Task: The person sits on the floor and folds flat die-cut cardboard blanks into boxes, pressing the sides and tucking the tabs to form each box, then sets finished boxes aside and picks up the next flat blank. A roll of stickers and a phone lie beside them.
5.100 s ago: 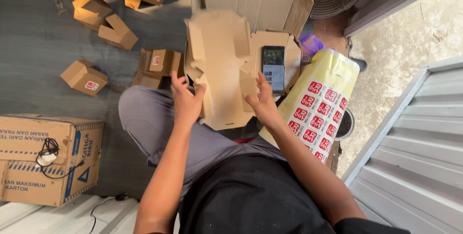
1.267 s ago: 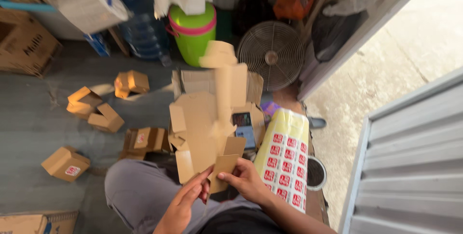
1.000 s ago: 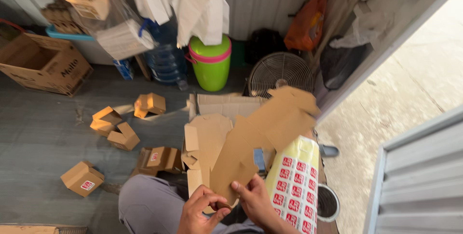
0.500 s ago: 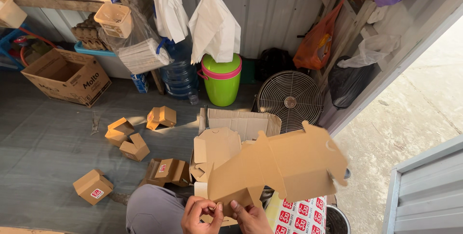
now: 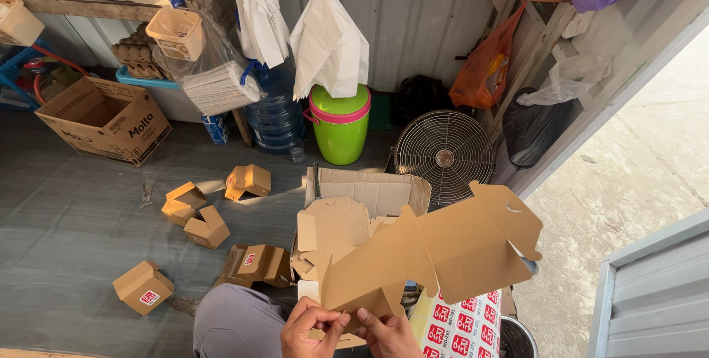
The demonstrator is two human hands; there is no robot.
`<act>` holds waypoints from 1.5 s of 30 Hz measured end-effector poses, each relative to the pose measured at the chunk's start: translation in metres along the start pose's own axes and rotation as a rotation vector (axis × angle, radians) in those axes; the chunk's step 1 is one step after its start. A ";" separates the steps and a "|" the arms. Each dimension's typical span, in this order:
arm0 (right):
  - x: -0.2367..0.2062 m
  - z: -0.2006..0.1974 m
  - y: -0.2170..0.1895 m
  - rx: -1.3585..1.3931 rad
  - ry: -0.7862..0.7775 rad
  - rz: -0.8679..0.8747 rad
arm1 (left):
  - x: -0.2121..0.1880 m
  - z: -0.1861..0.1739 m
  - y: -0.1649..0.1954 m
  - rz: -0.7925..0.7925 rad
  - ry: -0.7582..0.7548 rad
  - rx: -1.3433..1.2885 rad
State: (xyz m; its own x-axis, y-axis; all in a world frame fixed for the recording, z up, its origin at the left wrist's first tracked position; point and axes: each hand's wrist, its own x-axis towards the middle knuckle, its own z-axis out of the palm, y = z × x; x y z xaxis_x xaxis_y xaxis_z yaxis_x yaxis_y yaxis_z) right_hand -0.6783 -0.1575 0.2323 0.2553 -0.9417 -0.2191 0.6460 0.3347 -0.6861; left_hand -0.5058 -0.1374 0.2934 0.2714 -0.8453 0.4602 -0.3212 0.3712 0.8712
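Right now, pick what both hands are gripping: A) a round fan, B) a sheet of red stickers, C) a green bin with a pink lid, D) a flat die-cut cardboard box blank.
D: the left hand and right hand pinch the lower end of the unfolded cardboard box blank, raised above the lap.

Left hand: I see my left hand (image 5: 309, 331) low in view, fingers curled, thumb pinching.
Right hand: my right hand (image 5: 389, 334) sits just beside it, fingers bent, gripping too.
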 end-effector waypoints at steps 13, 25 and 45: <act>0.008 -0.021 0.002 0.043 -0.061 0.086 | 0.002 -0.008 0.011 0.032 -0.092 0.030; 0.019 -0.049 0.028 0.042 -0.375 0.109 | 0.021 -0.024 -0.005 0.282 -0.220 -0.007; 0.014 -0.023 -0.027 -0.538 -0.495 -0.131 | -0.003 -0.004 -0.005 0.545 -0.116 0.024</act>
State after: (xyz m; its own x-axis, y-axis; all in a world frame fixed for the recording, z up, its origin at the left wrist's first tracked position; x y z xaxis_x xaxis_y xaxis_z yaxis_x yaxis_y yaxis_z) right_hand -0.7084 -0.1806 0.2314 0.5769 -0.8049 0.1394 0.2845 0.0380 -0.9579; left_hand -0.5014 -0.1356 0.2881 -0.0413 -0.5704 0.8203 -0.4080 0.7591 0.5073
